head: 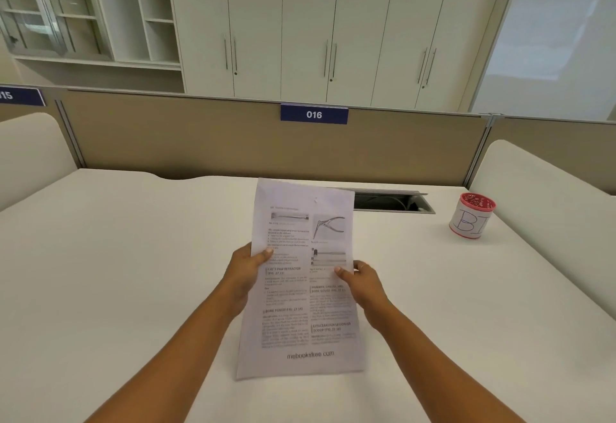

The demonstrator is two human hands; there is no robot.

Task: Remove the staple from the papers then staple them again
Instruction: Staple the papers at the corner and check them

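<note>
A printed set of papers point(300, 289) with text and tool pictures is held upright above the white desk point(116, 272). My left hand point(248, 271) grips its left edge, thumb on the front. My right hand point(358, 281) pinches the right edge. A small mark near the top middle of the front sheet may be the staple point(316, 200); it is too small to be sure. No stapler or staple remover shows in the view.
A red and white cup point(471, 216) with handwritten letters stands at the back right of the desk. A cable slot point(393, 202) opens behind the papers. A beige divider point(233, 136) with a blue "016" tag point(314, 114) closes the far edge.
</note>
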